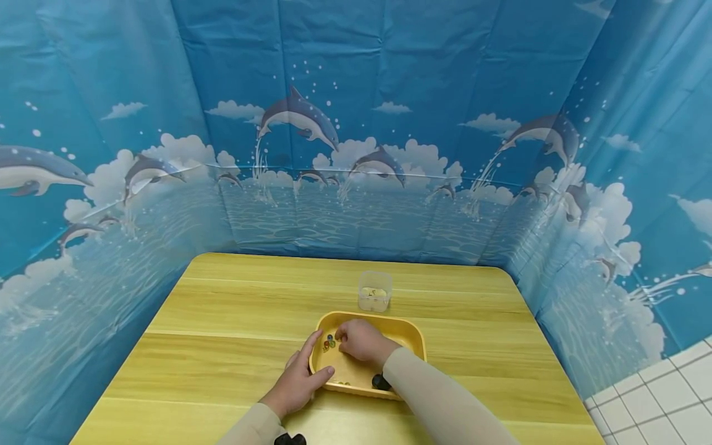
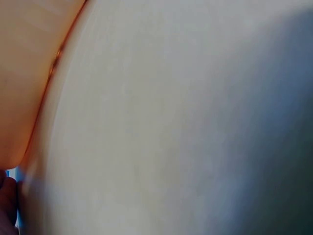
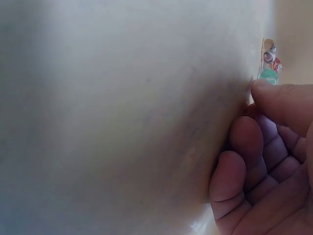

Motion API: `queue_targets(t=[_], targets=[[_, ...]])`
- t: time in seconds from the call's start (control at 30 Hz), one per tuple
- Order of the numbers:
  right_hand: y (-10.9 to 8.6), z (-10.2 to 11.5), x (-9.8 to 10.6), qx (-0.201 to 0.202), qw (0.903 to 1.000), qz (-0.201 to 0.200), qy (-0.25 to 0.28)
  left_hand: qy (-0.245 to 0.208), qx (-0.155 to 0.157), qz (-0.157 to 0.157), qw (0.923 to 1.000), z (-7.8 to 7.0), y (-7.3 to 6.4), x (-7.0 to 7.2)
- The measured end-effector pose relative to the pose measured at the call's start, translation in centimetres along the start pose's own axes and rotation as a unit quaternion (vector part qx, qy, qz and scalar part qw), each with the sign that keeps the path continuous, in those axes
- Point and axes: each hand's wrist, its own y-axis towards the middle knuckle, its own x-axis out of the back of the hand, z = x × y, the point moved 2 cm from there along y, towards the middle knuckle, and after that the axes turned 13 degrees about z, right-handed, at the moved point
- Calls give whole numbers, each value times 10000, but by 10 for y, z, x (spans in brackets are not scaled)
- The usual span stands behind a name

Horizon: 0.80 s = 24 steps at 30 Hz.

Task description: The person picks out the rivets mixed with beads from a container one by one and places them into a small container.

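Observation:
A yellow tray (image 1: pixel 356 374) stands on the table. Against its front left corner lies my left hand (image 1: pixel 297 380), index finger straight along the left side and thumb spread toward the front rim. Inside the tray, my right hand (image 1: pixel 361 340) reaches down with bent fingers, right beside a small cluster of coloured glass marbles (image 1: pixel 329 343). In the right wrist view, the thumb tip (image 3: pixel 264 90) is next to a green marble (image 3: pixel 268 75); whether the fingertips pinch anything is hidden. A few yellowish marbles (image 1: pixel 343 383) lie along the tray's front wall.
Behind the tray stands a clear plastic box (image 1: pixel 375 290) with small bits at its bottom. The wood-grain table (image 1: pixel 233 321) is bordered by blue dolphin curtains (image 1: pixel 356 210). Black wrist cameras show near both wrists.

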Motion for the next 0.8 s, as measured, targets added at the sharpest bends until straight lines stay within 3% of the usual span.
queue_targets(t=[0.5, 0.8], targets=[[-2, -2, -4, 77, 9999, -117, -53, 4, 46, 25, 10000, 0, -1, 0], [-3, 1, -3, 190, 9984, -75, -531, 84, 54, 8, 10000, 1, 0, 0]])
